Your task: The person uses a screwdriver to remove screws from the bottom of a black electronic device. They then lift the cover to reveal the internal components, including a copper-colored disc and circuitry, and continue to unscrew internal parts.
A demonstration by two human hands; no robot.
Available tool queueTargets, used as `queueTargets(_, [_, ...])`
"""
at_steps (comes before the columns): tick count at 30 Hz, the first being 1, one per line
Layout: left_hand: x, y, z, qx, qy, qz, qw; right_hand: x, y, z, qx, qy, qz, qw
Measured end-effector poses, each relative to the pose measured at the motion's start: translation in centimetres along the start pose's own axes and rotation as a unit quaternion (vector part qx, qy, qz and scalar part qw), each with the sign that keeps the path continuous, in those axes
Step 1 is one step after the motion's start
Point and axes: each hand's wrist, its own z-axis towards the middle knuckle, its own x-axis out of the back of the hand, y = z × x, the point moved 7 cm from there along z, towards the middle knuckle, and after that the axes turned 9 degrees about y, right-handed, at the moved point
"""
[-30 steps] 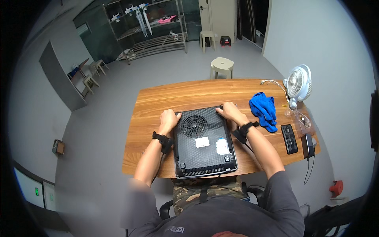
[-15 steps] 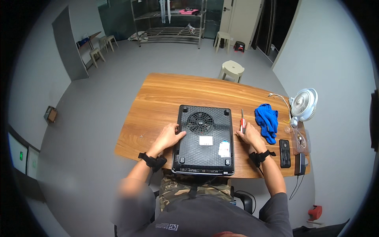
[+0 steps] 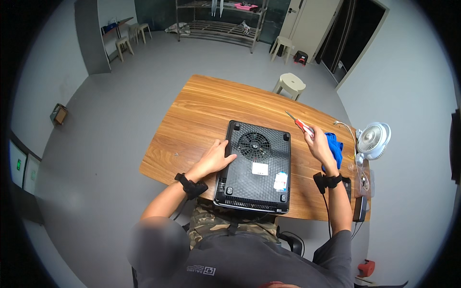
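An induction cooker (image 3: 240, 175) lies upside down near the table's front edge, its black textured base and round fan grille facing up. My left hand (image 3: 216, 156) grips its left side, thumb over the base and fingers along the edge. Raised to the right of the cooker, my right hand (image 3: 319, 147) is closed round a red-handled screwdriver (image 3: 302, 126). The screwdriver's bare shaft points away and to the left, apart from the cooker. A blue cloth (image 3: 334, 144) lies just beyond my right hand, partly hidden by it.
On the wooden table (image 3: 192, 115), a small white fan (image 3: 372, 139) stands at the right with a pale cable beside it. A black power adapter (image 3: 359, 208) sits at the right edge. Tiny bits (image 3: 176, 154) lie at the left. A beige stool (image 3: 291, 83) stands behind.
My right hand has lifted the screwdriver from beside the cooker and carried it up and to the right, tilting its tip leftward. My left hand stays at the cooker's left edge. The view has shifted slightly.
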Motion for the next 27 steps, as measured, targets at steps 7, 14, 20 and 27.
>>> queueTargets(7, [-0.4,1.0,1.5,-0.008,-0.015,-0.005,1.000,-1.0,-12.0,6.7,0.101,-0.002,0.060,0.993])
queueTargets(14, [-0.1,2.0,5.0,0.014,0.007,0.070,0.997,-7.3,-16.8,9.8,0.134,-0.076,0.074,0.985])
queueTargets(20, [-0.4,2.0,8.5,-0.026,0.078,0.111,0.990,-11.2,-18.2,11.3,0.165,-0.162,0.119,0.966])
queueTargets(27, [-1.4,0.1,9.9,-0.011,0.051,0.096,0.994,-14.5,-18.3,12.5,0.174,-0.233,0.160,0.943])
